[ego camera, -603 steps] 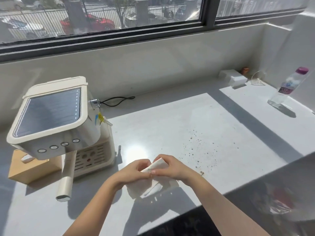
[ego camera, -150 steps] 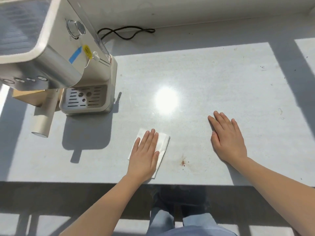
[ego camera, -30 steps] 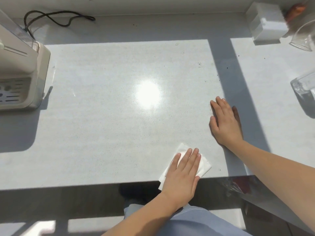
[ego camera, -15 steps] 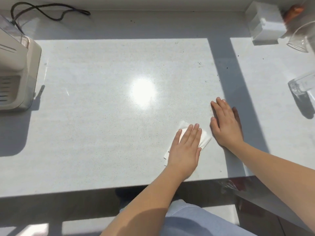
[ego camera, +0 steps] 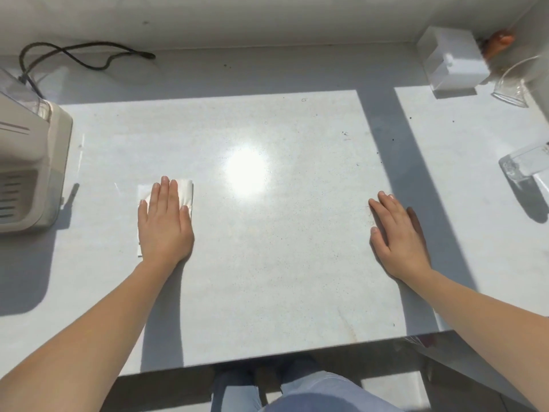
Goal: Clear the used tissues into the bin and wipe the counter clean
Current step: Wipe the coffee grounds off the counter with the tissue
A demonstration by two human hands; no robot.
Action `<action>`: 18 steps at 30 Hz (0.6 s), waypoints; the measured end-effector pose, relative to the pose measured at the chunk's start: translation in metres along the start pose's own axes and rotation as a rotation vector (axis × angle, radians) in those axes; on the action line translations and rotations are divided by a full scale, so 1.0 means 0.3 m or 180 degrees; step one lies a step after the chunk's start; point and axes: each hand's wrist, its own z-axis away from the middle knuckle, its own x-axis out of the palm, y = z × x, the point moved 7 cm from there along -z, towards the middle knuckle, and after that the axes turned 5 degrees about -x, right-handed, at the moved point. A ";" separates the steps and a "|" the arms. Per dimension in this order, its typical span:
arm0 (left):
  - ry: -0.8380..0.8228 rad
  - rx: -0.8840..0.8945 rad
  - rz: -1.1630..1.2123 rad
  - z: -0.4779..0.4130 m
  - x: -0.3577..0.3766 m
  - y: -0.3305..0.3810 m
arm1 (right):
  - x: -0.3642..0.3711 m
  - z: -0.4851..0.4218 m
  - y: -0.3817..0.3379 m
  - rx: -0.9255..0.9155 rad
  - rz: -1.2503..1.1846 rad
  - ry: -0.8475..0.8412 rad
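My left hand [ego camera: 165,223] lies flat, palm down, on a folded white tissue [ego camera: 185,191] and presses it against the white counter [ego camera: 267,263], left of the middle. The tissue's far edge and right edge show beyond my fingers. My right hand [ego camera: 396,236] rests flat on the counter to the right, fingers together, with nothing under it. A few dark specks [ego camera: 346,134] remain on the counter further back. The bin [ego camera: 421,341] shows only as a sliver of clear liner past the counter's right front corner.
A cream coffee machine [ego camera: 26,162] stands at the left edge with its black cord [ego camera: 86,56] along the back wall. At the back right are a white box [ego camera: 453,62], a clear glass [ego camera: 515,84] and a clear bottle [ego camera: 525,163]. My legs show below the front edge.
My left hand has slid the tissue from beside my right hand far to the left across the counter. My right hand has stayed flat in place.
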 end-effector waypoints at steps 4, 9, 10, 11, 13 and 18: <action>0.0093 -0.0388 -0.0040 0.085 -0.051 -0.181 | -0.007 0.001 -0.007 -0.0014 0.0026 0.0003; -0.0167 -0.0015 -0.0145 0.328 -0.011 -0.120 | -0.005 0.001 -0.011 -0.0013 0.0128 0.0006; -0.0283 0.0188 -0.0157 0.397 0.010 -0.067 | -0.004 0.001 -0.012 -0.0012 0.0148 -0.0001; -0.0394 0.0402 -0.0162 0.463 0.033 -0.005 | -0.002 0.001 -0.011 -0.0017 0.0164 -0.0011; -0.0548 0.0885 -0.0175 0.585 0.086 0.145 | 0.003 0.003 -0.009 -0.0039 0.0186 -0.0025; -0.0789 0.1684 -0.0237 0.786 0.212 0.571 | 0.010 0.002 -0.002 -0.0057 0.0193 0.0006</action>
